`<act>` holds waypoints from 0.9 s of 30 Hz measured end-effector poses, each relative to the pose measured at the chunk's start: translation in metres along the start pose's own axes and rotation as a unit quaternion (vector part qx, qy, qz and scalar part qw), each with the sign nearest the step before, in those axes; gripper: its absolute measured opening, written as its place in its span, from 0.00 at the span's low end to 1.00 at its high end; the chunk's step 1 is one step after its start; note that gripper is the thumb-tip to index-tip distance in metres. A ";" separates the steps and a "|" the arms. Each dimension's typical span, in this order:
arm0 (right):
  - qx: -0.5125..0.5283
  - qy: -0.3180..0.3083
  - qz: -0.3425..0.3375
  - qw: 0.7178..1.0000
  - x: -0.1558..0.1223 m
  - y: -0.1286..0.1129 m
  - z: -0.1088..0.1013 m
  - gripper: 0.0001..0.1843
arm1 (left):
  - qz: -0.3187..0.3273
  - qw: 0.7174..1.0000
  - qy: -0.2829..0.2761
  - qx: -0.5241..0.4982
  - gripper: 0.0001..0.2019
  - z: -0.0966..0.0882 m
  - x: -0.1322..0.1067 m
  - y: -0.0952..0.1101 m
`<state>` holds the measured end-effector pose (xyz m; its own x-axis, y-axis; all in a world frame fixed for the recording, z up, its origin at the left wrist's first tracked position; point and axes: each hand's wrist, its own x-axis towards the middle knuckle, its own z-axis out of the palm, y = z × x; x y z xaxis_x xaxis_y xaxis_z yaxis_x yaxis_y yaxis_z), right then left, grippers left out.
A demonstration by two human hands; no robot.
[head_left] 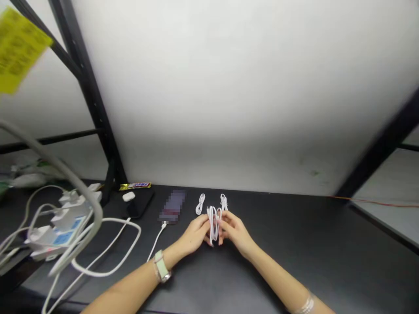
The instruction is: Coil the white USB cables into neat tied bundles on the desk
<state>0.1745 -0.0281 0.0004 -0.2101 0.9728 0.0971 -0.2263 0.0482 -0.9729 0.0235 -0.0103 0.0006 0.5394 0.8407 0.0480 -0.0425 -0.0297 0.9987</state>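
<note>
A coiled white cable (213, 224) is held upright just above the black table, in loose loops between both hands. My left hand (196, 234) grips its left side, fingers closed around the loops. From the right, my right hand (236, 232) pinches the same coil between thumb and fingers. Behind the hands lie two bundled white cables: one bundle (200, 204) stands a little to the left, and the other bundle (224, 201) is partly hidden by the held coil and my right hand.
Left of the hands lies a phone (173, 206) with a white charging cable (156, 240) plugged in. Farther left are a black device (144, 204), a white earbud case (128, 196), a yellow snack wrapper (135, 186) and a crowded power strip (62, 235). A thick white cord (73, 176) loops across the near left.
</note>
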 end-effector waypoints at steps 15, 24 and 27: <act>0.008 0.037 0.012 0.999 -0.001 -0.001 0.000 0.15 | 0.028 0.999 0.008 0.024 0.21 -0.002 -0.001 0.001; -0.134 0.061 -0.048 0.988 -0.003 0.011 -0.002 0.11 | 0.086 0.985 0.028 0.146 0.20 -0.003 -0.003 0.001; -0.155 0.061 -0.061 0.984 -0.003 0.015 -0.004 0.09 | 0.096 0.980 0.027 0.174 0.19 -0.003 -0.003 -0.001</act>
<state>0.1754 -0.0299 -0.0149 -0.0803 0.9745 0.2094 0.0617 0.2146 -0.9748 0.0188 -0.0112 -0.0002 0.5042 0.8283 0.2444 0.1553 -0.3653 0.9178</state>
